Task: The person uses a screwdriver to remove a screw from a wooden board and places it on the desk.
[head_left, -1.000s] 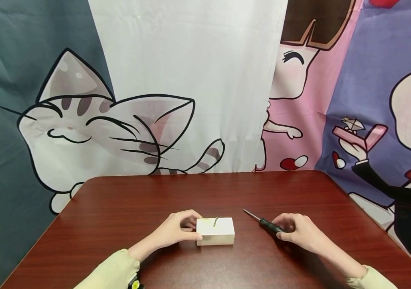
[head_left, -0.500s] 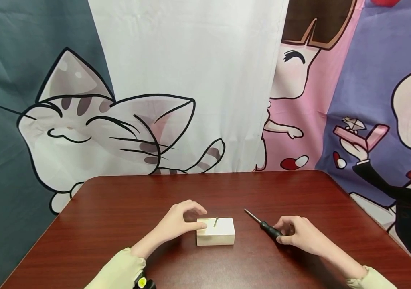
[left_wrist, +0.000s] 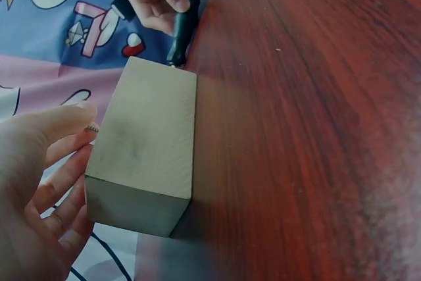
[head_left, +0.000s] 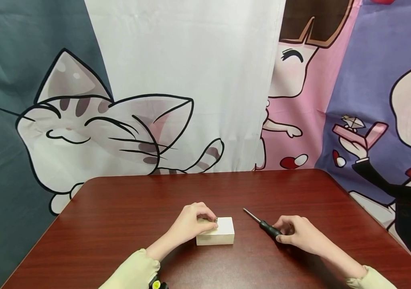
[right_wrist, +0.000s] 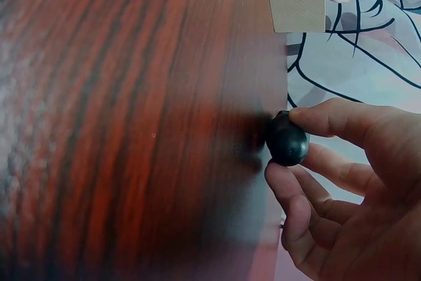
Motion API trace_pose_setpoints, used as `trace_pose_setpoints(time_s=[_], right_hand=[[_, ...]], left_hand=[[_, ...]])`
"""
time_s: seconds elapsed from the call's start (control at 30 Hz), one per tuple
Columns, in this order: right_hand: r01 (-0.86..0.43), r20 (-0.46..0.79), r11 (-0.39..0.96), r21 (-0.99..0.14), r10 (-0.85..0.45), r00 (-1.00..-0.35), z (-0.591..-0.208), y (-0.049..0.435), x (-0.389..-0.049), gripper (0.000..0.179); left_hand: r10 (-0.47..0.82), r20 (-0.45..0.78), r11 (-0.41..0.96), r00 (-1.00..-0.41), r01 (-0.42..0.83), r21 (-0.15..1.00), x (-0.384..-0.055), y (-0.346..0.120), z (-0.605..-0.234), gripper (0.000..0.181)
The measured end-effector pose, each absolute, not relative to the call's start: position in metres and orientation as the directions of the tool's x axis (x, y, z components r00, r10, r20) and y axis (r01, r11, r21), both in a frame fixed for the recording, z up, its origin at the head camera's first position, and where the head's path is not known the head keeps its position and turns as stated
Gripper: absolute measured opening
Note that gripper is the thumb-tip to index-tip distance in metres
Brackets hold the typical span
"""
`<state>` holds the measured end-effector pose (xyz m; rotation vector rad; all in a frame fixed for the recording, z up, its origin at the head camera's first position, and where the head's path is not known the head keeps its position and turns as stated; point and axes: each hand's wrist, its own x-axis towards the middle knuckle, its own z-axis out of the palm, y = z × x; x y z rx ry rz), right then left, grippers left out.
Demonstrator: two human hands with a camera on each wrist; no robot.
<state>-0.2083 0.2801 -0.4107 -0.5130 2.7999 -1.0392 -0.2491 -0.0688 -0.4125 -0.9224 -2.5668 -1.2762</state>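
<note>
A pale wooden block (head_left: 215, 239) lies on the table in the head view. Over its top my left hand (head_left: 190, 222) pinches a small screw (left_wrist: 92, 128) between thumb and index finger; the threads show beside the block's top face in the left wrist view. Whether the screw's tip sits in the wood is hidden. To the right of the block, my right hand (head_left: 299, 232) holds a screwdriver (head_left: 270, 230) by its black handle, the metal shaft pointing away and leftward. Its rounded handle end (right_wrist: 288, 139) shows between thumb and fingers in the right wrist view.
The reddish-brown table (head_left: 154, 196) has rounded far corners. Behind it hangs a cloth backdrop (head_left: 205, 80) printed with a cartoon cat and figures. A watch-like band (head_left: 156, 284) with a yellow spot is at the left wrist.
My left hand has let go of the block's left side, risen, and moved right over its top to pinch the screw. The right hand and screwdriver have hardly moved.
</note>
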Motion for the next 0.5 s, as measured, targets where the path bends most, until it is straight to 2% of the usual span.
trace_pose_setpoints(time_s=[0.5], right_hand=[[-0.286, 0.018, 0.712, -0.642, -0.359, -0.933, -0.4076, 0.2772, -0.2072, 0.019]], left_hand=[[0.477, 0.375, 0.476, -0.795, 0.593, 0.65, -0.2512, -0.0699, -0.4132, 0.004]])
